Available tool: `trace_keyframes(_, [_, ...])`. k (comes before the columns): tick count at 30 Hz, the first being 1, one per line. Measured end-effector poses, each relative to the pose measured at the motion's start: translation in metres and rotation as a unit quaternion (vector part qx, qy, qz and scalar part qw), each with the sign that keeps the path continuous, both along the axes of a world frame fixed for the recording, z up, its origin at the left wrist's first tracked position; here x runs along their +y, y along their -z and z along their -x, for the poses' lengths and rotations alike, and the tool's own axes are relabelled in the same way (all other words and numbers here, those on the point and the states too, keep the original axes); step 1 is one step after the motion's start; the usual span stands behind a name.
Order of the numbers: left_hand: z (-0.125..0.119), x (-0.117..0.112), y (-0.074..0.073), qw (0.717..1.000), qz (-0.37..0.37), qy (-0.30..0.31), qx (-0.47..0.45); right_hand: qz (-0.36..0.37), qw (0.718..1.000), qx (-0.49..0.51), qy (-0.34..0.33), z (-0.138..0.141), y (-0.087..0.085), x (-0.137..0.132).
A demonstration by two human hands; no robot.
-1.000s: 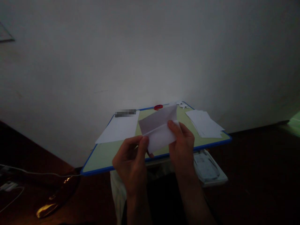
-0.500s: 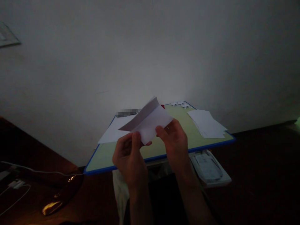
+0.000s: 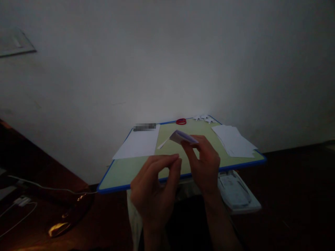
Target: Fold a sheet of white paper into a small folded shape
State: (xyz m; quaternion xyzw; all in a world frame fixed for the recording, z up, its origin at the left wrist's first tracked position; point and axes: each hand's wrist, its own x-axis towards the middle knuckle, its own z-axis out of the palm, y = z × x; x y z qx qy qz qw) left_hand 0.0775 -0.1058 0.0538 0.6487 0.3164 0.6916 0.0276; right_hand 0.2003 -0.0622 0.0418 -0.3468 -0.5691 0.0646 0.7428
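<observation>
On my feed a pale wall rises behind the blue-rimmed table, a flat, dark-edged panel hangs at far left, and lower down I pick out a white cable, a plug-like block, a gold-glinting object and, at right, a white box-like item.

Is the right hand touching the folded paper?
Touching: the head view shows the right hand gripping the folded paper by its right end.
</observation>
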Motion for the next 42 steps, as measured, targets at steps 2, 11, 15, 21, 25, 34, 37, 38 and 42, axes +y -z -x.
trace_keyframes(2, [-0.001, 0.001, 0.002, 1.0, 0.013, 0.011, 0.001, -0.015, 1.0, -0.023, -0.008, 0.0, -0.001, -0.003])
trace_keyframes(11, [0.003, 0.009, 0.0, 0.996, -0.022, -0.028, -0.085, -0.056, 0.987, -0.119, -0.095, -0.004, -0.003, -0.009])
trace_keyframes(15, [0.004, 0.007, 0.001, 0.993, -0.047, -0.057, -0.089, -0.064, 0.979, -0.141, -0.132, -0.006, -0.001, -0.013])
trace_keyframes(21, [0.005, 0.006, 0.001, 0.994, -0.061, -0.051, -0.077, -0.082, 0.97, -0.129, -0.191, -0.007, 0.003, -0.013])
trace_keyframes(25, [0.005, 0.006, 0.002, 0.996, -0.044, -0.028, -0.078, -0.084, 0.966, -0.133, -0.204, -0.007, 0.003, -0.015])
trace_keyframes(34, [0.01, 0.004, 0.001, 0.998, -0.036, 0.001, -0.045, -0.084, 0.962, -0.159, -0.206, -0.012, 0.001, -0.019])
trace_keyframes(37, [0.011, 0.005, 0.001, 0.998, -0.039, 0.02, -0.036, -0.083, 0.962, -0.17, -0.199, -0.012, 0.001, -0.019])
trace_keyframes(38, [0.012, 0.005, 0.002, 0.998, -0.038, 0.024, -0.034, -0.083, 0.961, -0.173, -0.197, -0.012, 0.0, -0.02])
trace_keyframes(42, [0.014, 0.005, 0.003, 0.999, -0.032, 0.021, -0.026, -0.084, 0.961, -0.177, -0.196, -0.012, -0.001, -0.021])
